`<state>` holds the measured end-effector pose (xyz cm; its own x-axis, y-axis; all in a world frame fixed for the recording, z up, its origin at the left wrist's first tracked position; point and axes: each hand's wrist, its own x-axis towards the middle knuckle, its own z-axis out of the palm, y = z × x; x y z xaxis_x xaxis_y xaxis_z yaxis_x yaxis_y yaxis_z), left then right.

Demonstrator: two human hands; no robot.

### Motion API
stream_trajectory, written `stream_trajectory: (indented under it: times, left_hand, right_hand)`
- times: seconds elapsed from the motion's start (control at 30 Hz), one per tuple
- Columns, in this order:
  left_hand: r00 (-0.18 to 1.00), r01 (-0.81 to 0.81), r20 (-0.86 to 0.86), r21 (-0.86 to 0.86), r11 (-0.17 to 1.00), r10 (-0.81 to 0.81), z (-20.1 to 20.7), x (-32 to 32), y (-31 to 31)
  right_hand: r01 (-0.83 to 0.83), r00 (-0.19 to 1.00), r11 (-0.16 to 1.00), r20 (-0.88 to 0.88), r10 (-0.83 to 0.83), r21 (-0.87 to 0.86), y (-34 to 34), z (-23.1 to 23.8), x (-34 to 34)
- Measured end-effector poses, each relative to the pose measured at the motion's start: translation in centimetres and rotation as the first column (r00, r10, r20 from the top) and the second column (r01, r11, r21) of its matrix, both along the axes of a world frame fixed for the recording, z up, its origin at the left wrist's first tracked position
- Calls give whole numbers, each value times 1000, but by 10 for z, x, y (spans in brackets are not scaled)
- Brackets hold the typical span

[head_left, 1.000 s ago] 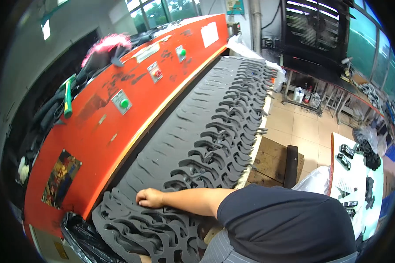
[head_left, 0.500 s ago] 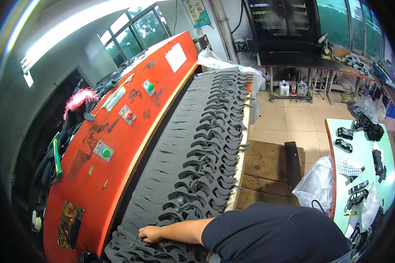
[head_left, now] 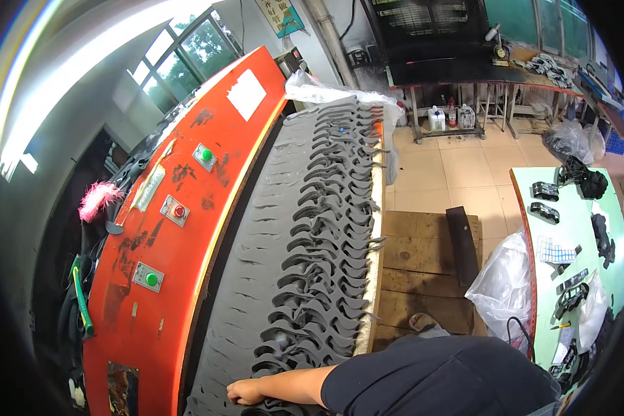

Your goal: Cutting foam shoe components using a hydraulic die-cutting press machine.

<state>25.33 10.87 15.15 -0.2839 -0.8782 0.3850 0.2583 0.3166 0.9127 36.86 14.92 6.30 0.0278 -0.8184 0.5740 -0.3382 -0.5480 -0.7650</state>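
Note:
My right hand [head_left: 245, 392] reaches in from the right at the lower edge, its fingers curled closed against the grey foam-like sheet. Whatever lies between the fingers is hidden. Along the long bed, the grey sheet [head_left: 246, 277] has rows of short curved slits. Beside it, a long row of curved, hook-shaped grey pieces [head_left: 315, 260] overlaps, with ends sticking up and out over the right edge. Several of these pieces lie under my forearm. My left hand is out of view.
An orange-red machine housing [head_left: 152, 229] with green and red buttons runs along the left. Right of the bed are a wooden platform [head_left: 416, 243], a clear plastic bag [head_left: 503, 277] and a pale green table [head_left: 534, 187] with small black parts. A dark workbench [head_left: 444, 73] stands at the back.
The view has turned, and the machine housing sits lower and farther left in it. My right hand appears slightly lower, still closed at the sheet. A sandalled foot now shows on the platform.

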Motion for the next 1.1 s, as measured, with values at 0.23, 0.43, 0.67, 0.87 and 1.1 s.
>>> stream_trajectory:
  times: [0.23, 0.43, 0.67, 0.87, 1.1]
  left_hand:
    - [965, -258, -36, 11, 966, 258, -5, 49, -26]
    - [586, -803, -92, 66, 593, 805, -16, 338, -18]
    - [431, -901, -289, -84, 426, 855, 36, 503, 145]
    - [538, -778, 35, -363, 512, 842, 31, 475, 258]
    - [834, -520, 102, -187, 834, 543, -6, 370, 320]
  right_hand:
    - [-94, 995, 996, 39, 93, 11, 2, 16, 10]
    - [120, 984, 986, -148, -103, 114, 3, -11, 11]
    - [99, 988, 985, -134, -80, 141, 32, -10, 58]
    - [-372, 882, 906, 382, 277, 203, 119, 53, 133]
    - [-452, 778, 871, 562, 280, 193, 249, 72, 143]
